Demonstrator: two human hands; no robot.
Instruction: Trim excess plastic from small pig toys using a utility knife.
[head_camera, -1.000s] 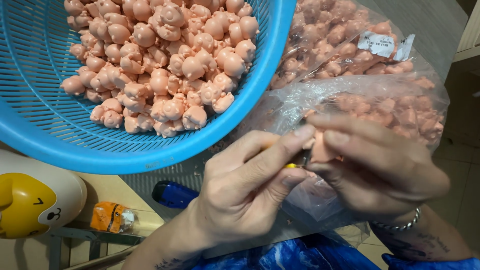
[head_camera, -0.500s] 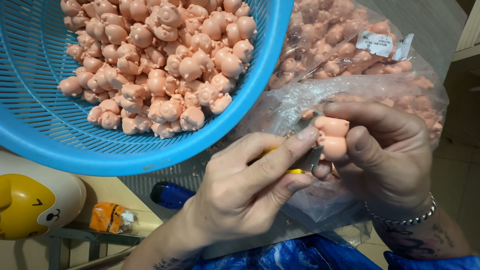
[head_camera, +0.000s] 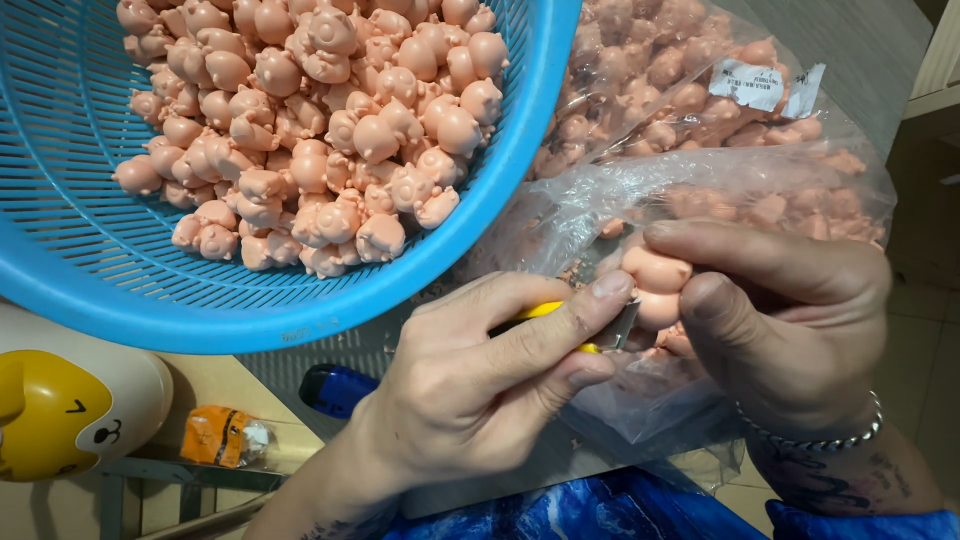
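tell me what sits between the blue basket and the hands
In the head view, a clear plastic bag of pink figures lies between the blue basket and the hands, left and right.

The basket (head_camera: 120, 290) full of little pigs (head_camera: 330, 130) sat to my left, the bag (head_camera: 800, 190) of more pigs lay to my right behind my hands, and my right hand (head_camera: 790, 320) held one pig (head_camera: 655, 285) against the knife (head_camera: 600, 332) in my left hand (head_camera: 480, 390).

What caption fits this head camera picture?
Right hand holds a pink pig figure; left hand presses a yellow-handled blade against it, beside a blue basket.
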